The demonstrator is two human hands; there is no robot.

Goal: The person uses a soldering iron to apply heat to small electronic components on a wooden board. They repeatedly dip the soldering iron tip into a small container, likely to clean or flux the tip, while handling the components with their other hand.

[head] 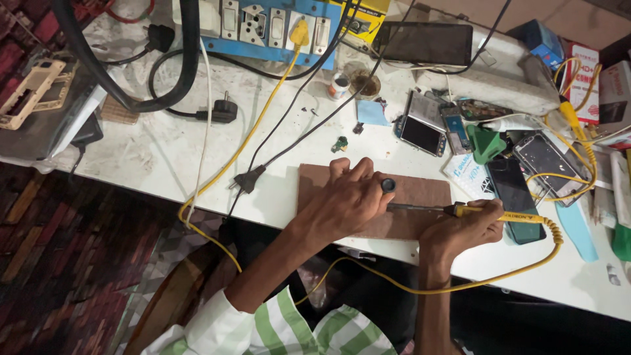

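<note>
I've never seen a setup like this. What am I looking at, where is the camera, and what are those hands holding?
One picture, from a camera on the person's head, looking down at a cluttered white bench. No machine: two bare hands. The right hand grips a yellow soldering iron, its tip pointing toward the left hand, which presses on a brown board; a small dark round part sits at its fingers. Around lie phones, cables, and a switch panel.
</note>
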